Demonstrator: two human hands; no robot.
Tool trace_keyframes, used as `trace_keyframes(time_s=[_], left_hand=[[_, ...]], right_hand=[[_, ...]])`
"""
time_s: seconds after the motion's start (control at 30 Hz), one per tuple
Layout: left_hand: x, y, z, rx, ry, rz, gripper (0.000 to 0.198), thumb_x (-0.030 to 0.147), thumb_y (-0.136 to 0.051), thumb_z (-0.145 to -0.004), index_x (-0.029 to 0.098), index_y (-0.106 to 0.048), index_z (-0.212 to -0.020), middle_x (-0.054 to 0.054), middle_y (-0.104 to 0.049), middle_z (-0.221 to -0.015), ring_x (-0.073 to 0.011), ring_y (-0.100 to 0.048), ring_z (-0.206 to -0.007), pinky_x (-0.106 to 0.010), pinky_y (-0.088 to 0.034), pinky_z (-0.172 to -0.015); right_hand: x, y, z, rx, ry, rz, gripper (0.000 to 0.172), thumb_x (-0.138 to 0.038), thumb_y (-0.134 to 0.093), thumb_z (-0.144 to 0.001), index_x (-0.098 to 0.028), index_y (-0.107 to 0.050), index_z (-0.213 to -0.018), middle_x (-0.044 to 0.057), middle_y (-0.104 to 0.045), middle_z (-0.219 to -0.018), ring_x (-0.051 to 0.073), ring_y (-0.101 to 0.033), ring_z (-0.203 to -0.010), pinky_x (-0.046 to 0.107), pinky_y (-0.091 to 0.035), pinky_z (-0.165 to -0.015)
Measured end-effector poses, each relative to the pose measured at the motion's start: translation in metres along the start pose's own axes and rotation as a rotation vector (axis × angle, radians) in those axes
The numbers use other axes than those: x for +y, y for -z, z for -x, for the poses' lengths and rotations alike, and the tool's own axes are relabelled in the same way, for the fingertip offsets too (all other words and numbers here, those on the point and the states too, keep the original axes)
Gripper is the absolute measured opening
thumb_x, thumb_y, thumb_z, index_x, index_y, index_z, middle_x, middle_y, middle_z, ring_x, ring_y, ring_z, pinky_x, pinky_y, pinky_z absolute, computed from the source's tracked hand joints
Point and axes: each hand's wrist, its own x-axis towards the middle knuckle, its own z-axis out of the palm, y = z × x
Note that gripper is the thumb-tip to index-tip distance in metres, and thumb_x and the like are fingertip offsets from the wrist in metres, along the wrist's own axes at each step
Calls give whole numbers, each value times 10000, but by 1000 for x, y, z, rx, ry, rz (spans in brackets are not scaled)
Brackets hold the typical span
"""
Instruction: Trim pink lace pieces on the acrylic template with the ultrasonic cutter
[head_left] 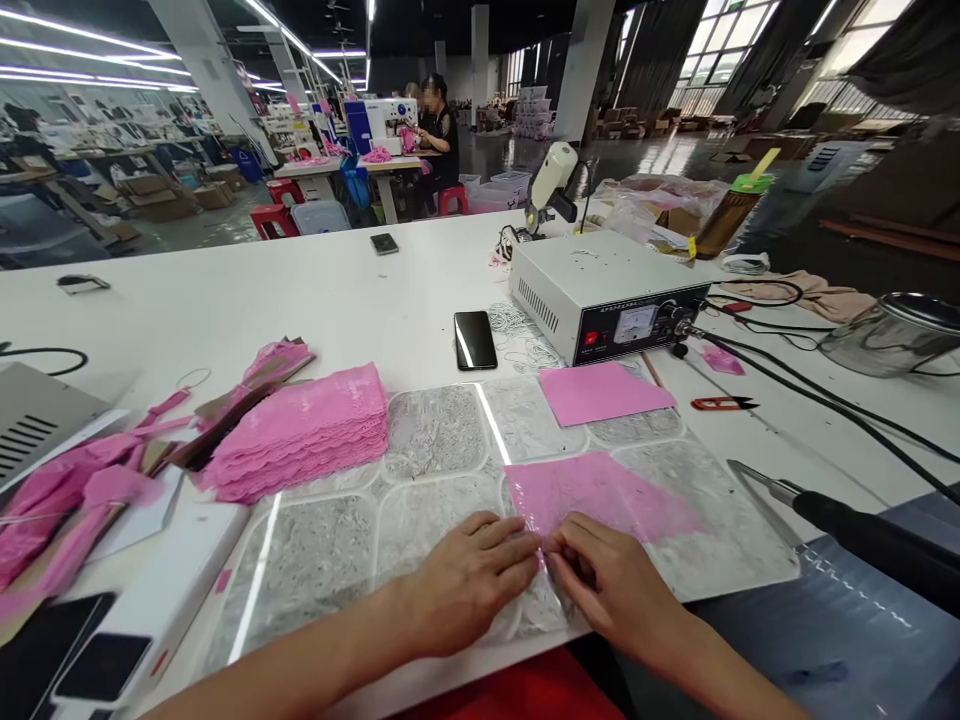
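Observation:
A thin, see-through pink fabric piece [592, 490] lies on the grey marble-patterned mat [315, 560]. My left hand [476, 570] rests palm down at the fabric's near-left edge, fingers stretched out and nothing gripped. Beside it, my right hand [607, 575] has its fingers curled in a pinch on the same edge. The fingertips of both hands almost meet there. Just beyond lies a flat pink sheet [604, 392]. On the mat's left side sits a thick stack of pink lace pieces [304, 430].
A grey control box [607, 290] stands behind the mat, cables running right. At right, a pointed black-handled tool [840, 520] juts over the mat's edge, near red-handled snips [724, 403]. A phone [475, 340] lies behind the mat. Pink scraps [112, 490] crowd the left. A person [439, 130] sits far back.

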Motion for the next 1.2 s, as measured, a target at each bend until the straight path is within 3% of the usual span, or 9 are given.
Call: trace_keyframes(time_s=[0.27,0.53,0.8,1.03,1.2], left_hand=[[1,1,0,-22,-3,-10,290,160,-364,-1008,104,-626,-1120,-60,-663,-1260,-228,-571,-1131,-354,-413,-925],[2,4,1,-101,-10,-31,263,167,-434,-975,100,-611,-1156,-88,-666,-1243,-236,-589,-1125,-372,-427,-913],[2,3,0,-72,-13,-16,261,161,-423,-979,101,-613,-1148,-79,-678,-1223,-238,-586,-1124,-371,-424,-923],[0,-1,4,-24,-21,-8,276,152,-406,-985,116,-615,-1162,-68,-628,-1322,-243,-553,-1181,-371,-403,-940],[-1,1,3,-34,-24,-9,280,158,-403,-991,105,-606,-1177,-89,-659,-1262,-238,-579,-1149,-366,-409,-931]], right_hand=[[0,-8,0,67,45,119,192,-107,-481,-867,-215,-459,-710,-24,-516,-620,120,-502,-519,248,-342,-497],[2,-8,7,49,0,38,172,-141,-433,-931,-212,-480,-782,-11,-542,-672,113,-529,-553,228,-394,-515],[-3,-4,6,28,-9,9,174,-158,-473,-927,-214,-494,-764,-14,-549,-665,114,-533,-553,228,-392,-511],[-4,-10,4,48,-41,139,164,-153,-497,-886,-212,-490,-733,-9,-550,-653,128,-539,-549,253,-358,-519],[-3,-11,5,58,-36,133,187,-143,-449,-903,-212,-476,-731,-11,-539,-647,117,-514,-539,249,-351,-517]])
